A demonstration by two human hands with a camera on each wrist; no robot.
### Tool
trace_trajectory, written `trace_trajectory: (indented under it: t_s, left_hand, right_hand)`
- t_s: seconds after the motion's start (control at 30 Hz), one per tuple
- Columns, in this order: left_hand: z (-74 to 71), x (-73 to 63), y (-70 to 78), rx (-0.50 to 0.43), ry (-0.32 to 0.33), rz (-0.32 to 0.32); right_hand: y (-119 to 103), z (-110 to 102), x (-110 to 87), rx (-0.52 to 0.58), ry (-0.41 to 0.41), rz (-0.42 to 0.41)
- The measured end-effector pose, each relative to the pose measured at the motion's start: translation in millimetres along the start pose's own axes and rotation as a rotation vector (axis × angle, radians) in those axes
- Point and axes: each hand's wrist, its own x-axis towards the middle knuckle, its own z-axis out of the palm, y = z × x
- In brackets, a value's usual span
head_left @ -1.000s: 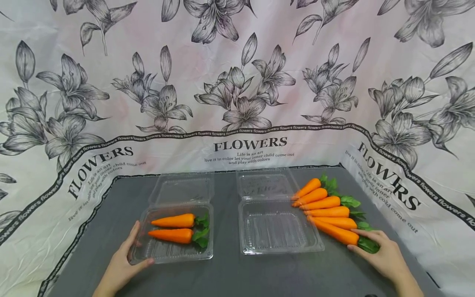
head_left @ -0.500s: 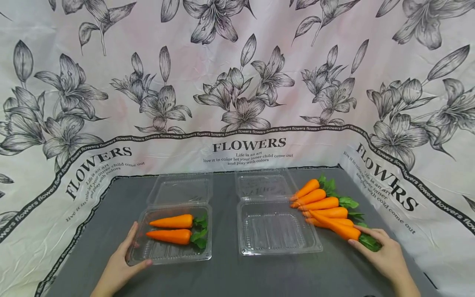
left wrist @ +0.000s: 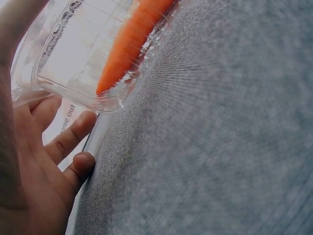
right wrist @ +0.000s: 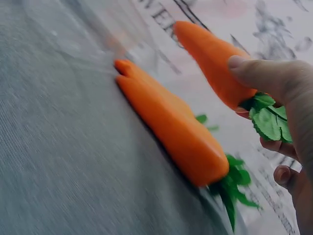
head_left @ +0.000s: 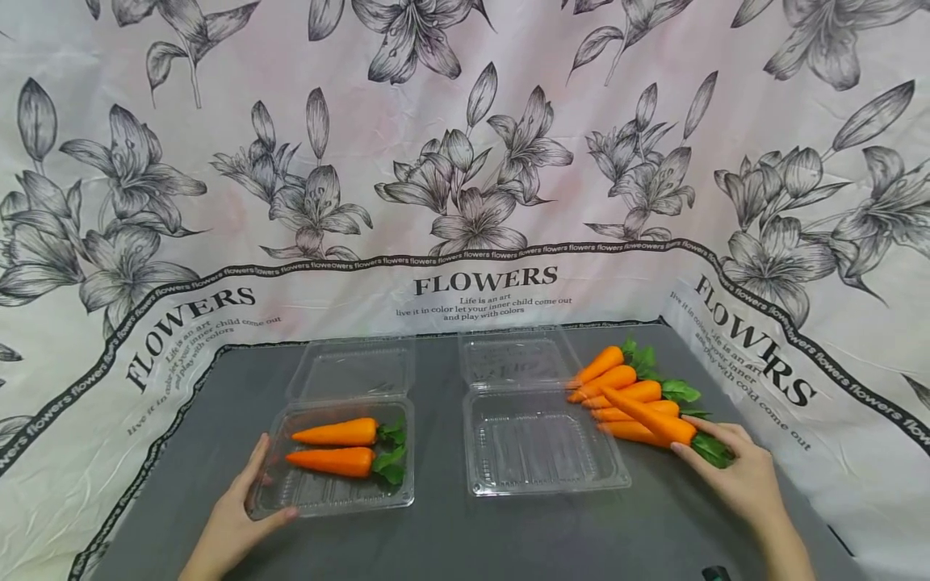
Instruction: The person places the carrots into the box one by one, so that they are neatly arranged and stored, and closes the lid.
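In the head view my right hand (head_left: 748, 472) pinches an orange carrot (head_left: 657, 420) at its thick leafy end. The right wrist view shows this carrot (right wrist: 210, 61) raised above other carrots (right wrist: 171, 127) on the table, its tip pointing away from the hand and the thumb along its side. My left hand (head_left: 232, 516) touches the near left corner of a clear plastic container (head_left: 312, 499), thumb at the front rim and fingers spread along the left side. Two carrots (head_left: 334, 461) with green leaves lie inside that container, tips to the left.
A second clear container (head_left: 545, 484) with its lid (head_left: 519, 359) folded back stands right of the first. Several carrots (head_left: 599, 367) lie fanned out beside it, tips overlapping its right edge. A flower-printed cloth (head_left: 487, 298) rises behind the grey table (head_left: 436, 532).
My right hand has lifted the nearest carrot off the row and carried it up and slightly left, over the other carrots. The left hand has stayed at its container.
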Motion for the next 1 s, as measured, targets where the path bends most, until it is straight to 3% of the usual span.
trace_trajectory:
  t_s: [0.4, 0.8, 1.0]
  left_hand:
    - [-1.1, 0.9, 1.4, -0.013, -0.002, -0.002]
    - [-1.0, 0.8, -0.5, -0.015, 0.02, 0.027]
    - [-0.4, 0.3, -2.1, -0.016, 0.032, 0.031]
  right_hand:
    - [-29.3, 39.7, 18.1, 0.07, -0.096, -0.117]
    - [-64.9, 77.3, 33.9, 0.11, -0.181, -0.143]
    - [-81.0, 94.4, 38.1, 0.192, -0.196, -0.159]
